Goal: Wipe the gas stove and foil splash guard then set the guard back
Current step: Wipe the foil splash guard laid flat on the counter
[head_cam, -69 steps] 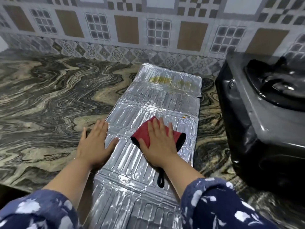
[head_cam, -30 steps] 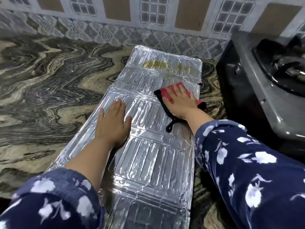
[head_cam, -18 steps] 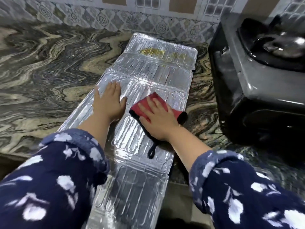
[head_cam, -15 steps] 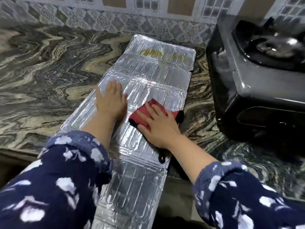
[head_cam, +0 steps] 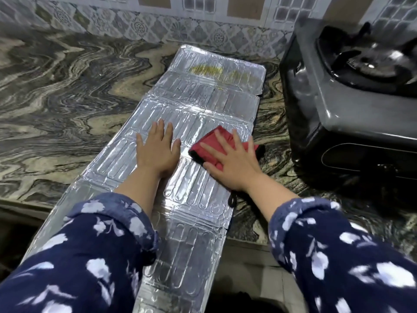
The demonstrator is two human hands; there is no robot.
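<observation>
The silver foil splash guard [head_cam: 198,105] lies unfolded flat on the marble counter, its near end hanging over the counter edge. A yellowish stain [head_cam: 206,70] marks its far panel. My left hand [head_cam: 156,150] presses flat on the guard's middle, fingers apart, holding nothing. My right hand [head_cam: 234,161] rests palm-down on a red cloth with black edging [head_cam: 208,146] near the guard's right edge. The black gas stove [head_cam: 334,109] stands to the right, apart from the guard.
Swirled marble counter [head_cam: 67,98] spreads to the left and back. A patterned tile wall [head_cam: 158,28] runs behind. The counter's front edge [head_cam: 248,242] crosses under my forearms. A burner with pan support [head_cam: 372,62] sits on the stove's top.
My right hand swept the cloth from the guard's far right panel back toward me, then a little to the right edge. My left hand stayed pressed on the middle.
</observation>
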